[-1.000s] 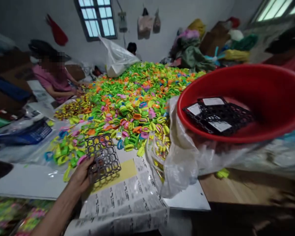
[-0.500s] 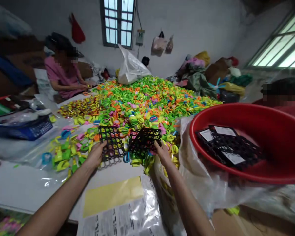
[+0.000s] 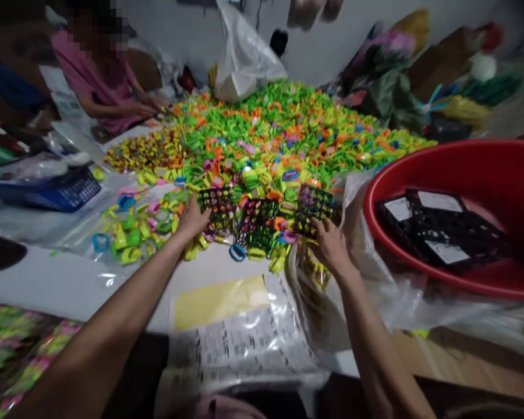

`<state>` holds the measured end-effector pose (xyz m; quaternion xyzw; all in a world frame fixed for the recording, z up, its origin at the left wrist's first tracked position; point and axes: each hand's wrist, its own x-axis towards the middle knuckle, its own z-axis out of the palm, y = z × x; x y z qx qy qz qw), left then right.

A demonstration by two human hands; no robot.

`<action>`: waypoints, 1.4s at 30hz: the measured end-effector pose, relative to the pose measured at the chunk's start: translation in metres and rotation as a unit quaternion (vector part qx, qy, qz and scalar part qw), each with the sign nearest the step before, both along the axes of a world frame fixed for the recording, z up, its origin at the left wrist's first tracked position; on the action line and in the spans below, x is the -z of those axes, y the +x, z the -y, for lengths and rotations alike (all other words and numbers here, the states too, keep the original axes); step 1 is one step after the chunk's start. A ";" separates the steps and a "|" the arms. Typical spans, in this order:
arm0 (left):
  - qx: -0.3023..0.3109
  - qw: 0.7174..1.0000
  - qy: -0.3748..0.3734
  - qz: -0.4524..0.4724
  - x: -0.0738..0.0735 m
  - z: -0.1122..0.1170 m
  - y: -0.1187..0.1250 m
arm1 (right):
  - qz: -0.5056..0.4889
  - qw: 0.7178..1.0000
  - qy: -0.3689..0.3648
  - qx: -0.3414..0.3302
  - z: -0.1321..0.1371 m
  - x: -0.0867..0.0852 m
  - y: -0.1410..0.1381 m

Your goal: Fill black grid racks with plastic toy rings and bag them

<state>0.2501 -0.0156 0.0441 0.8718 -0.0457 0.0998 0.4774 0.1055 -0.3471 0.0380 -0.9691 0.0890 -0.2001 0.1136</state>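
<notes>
Head view. The person's left hand lies with its fingers spread against the lower edge of the left rack of three black plastic grid racks. The right hand has its fingers curled at the lower edge of the right rack; whether they pinch it cannot be told. The middle rack stands between the hands, with neither hand on it. All three racks sit tilted at the near edge of a heaped pile of multicoloured plastic loops, mostly green, orange and yellow.

Right of the right hand, a red plastic basin sits on a clear plastic bag, holding stacked black racks with three white labels showing. Nearer the person, open white tabletop runs along the pile's near edge, with a yellow sheet on a printed sheet. Beyond the pile's left side lie a blue crate and a co-worker in a pink top, both hands at the pile's far edge.
</notes>
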 end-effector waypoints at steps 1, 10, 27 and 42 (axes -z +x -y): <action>0.017 0.996 0.077 0.043 -0.001 0.001 -0.010 | -0.017 1.000 -0.006 -0.004 -0.006 0.007 -0.012; 0.340 0.841 0.417 -0.058 0.040 0.081 -0.144 | -0.279 0.935 -0.021 -0.219 -0.094 0.030 -0.041; 0.359 0.837 0.364 0.194 0.117 0.048 -0.149 | -0.194 0.926 -0.099 -0.307 -0.077 0.056 -0.044; 0.441 0.806 0.335 0.209 0.115 0.033 -0.136 | -0.198 0.935 -0.042 -0.293 -0.083 0.065 -0.055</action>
